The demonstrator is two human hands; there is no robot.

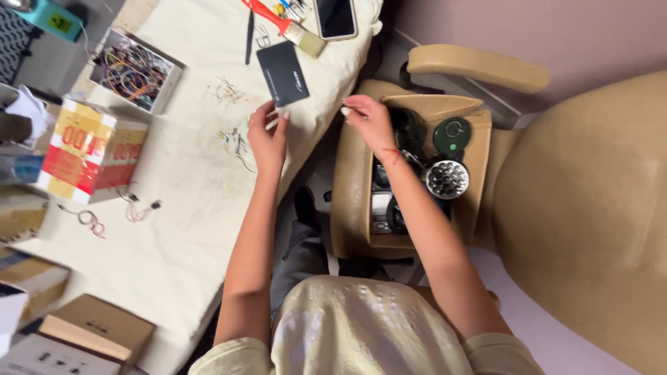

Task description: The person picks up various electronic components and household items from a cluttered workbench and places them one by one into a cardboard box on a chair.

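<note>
Head view, looking straight down: left hand (267,135) at the edge of the white table (174,229), fingers curled together and pinching a small bunch of thin wire parts (236,142) lying at its 9 o'clock. Touching, or very nearly — too small to tell which strand is gripped. Black card (283,73) just beyond the fingertips at 12 o'clock, long axis running from 11 toward 5 o'clock. Right hand (368,121) well apart from the parts, fingers drawn together as if pinching something tiny, hanging above the open cardboard box (347,187) of torches and dark gadgets. Silver torch head (447,179) at 4 o'clock from that hand. Left hand clearly the nearer to the wire parts — right hand across the gap between table and box.
</note>
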